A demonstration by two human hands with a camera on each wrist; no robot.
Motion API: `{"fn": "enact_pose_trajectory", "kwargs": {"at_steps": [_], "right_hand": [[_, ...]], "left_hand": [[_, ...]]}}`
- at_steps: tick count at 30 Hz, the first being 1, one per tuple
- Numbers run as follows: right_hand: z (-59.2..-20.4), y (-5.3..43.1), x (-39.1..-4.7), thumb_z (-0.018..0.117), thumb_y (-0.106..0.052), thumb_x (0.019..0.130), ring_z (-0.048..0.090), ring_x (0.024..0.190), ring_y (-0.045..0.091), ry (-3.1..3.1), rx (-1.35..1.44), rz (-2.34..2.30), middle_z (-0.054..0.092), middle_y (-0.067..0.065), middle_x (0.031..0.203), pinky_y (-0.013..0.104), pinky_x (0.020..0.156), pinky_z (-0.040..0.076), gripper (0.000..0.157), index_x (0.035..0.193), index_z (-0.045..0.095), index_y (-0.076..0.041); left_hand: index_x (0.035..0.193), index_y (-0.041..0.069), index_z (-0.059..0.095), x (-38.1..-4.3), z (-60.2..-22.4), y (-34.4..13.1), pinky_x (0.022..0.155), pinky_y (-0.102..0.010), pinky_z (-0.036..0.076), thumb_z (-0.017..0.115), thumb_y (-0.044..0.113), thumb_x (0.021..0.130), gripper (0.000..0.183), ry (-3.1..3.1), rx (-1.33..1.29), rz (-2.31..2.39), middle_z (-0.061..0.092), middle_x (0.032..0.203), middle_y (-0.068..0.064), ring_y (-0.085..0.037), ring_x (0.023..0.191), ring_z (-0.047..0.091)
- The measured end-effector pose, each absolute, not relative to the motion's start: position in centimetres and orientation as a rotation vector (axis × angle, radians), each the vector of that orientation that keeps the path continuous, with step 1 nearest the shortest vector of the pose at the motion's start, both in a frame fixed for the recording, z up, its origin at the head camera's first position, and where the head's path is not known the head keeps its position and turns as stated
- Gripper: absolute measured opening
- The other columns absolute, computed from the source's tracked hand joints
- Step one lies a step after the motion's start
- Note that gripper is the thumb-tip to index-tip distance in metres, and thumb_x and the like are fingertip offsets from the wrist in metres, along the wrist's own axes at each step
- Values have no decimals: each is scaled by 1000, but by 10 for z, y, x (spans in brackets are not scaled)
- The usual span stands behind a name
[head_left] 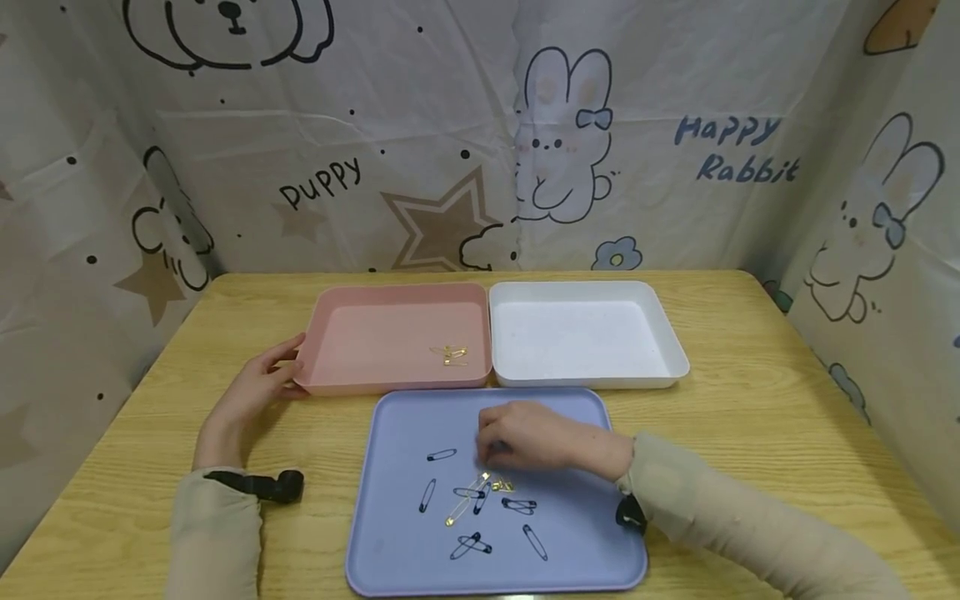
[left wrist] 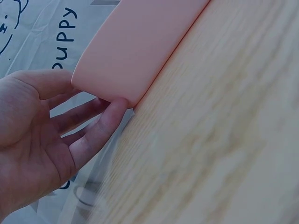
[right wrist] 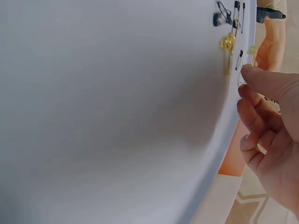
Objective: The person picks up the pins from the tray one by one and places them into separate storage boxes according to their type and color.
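Observation:
My left hand [head_left: 262,375] holds the left end of the pink tray [head_left: 390,387], its fingertips and thumb at the corner in the left wrist view. Over the upper part of the blue tray [head_left: 397,417] is my right hand [head_left: 528,435]. Its thumb and index finger pinch a small safety pin [right wrist: 240,84], mostly hidden by the fingers. Below that hand lie loose safety pins: a long gold pin [head_left: 467,500], a small cluster of gold pins [head_left: 503,486] and several black pins [head_left: 427,495] scattered around them. A few gold pins [head_left: 453,356] lie in the pink tray.
A white tray [head_left: 588,382] stands against the pink tray's right side, both just behind the blue tray. All rest on a wooden table [head_left: 750,400]. A printed cloth [head_left: 450,108] hangs behind and along both sides.

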State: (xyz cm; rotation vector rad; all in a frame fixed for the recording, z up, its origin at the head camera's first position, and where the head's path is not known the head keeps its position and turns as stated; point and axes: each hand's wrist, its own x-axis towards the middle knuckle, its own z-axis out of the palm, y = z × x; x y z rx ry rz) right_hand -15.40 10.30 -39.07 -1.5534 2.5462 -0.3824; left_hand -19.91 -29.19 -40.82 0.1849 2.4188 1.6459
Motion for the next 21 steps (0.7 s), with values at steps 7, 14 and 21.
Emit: {"fn": "enact_pose_trajectory", "kwargs": {"at_steps": [7, 14, 21], "right_hand": [[-383, 102, -160, 62, -19, 86, 54, 78, -1, 2532, -1545, -426, 60, -11, 84, 14, 72, 43, 5, 87, 65, -22], [-376, 100, -169, 60, -18, 87, 53, 75, 0, 2549, -1568, -428, 63, -12, 86, 15, 70, 44, 7, 92, 64, -21], [-368, 94, -178, 61, -17, 87, 54, 75, 2, 2593, -1583, -414, 63, -10, 87, 18, 71, 45, 10, 96, 65, -19]], "left_hand": [[145, 5, 14, -198, -406, -292, 75, -27, 52, 39, 15, 98, 55, 2410, 180, 1662, 27, 130, -30, -8, 84, 58], [145, 8, 14, -199, -410, -293, 75, -28, 52, 40, 17, 97, 55, 2422, 151, 1638, 27, 132, -29, -9, 85, 57], [146, 8, 14, -201, -411, -294, 75, -28, 52, 40, 17, 97, 56, 2414, 155, 1657, 27, 132, -28, -9, 85, 57]]}}
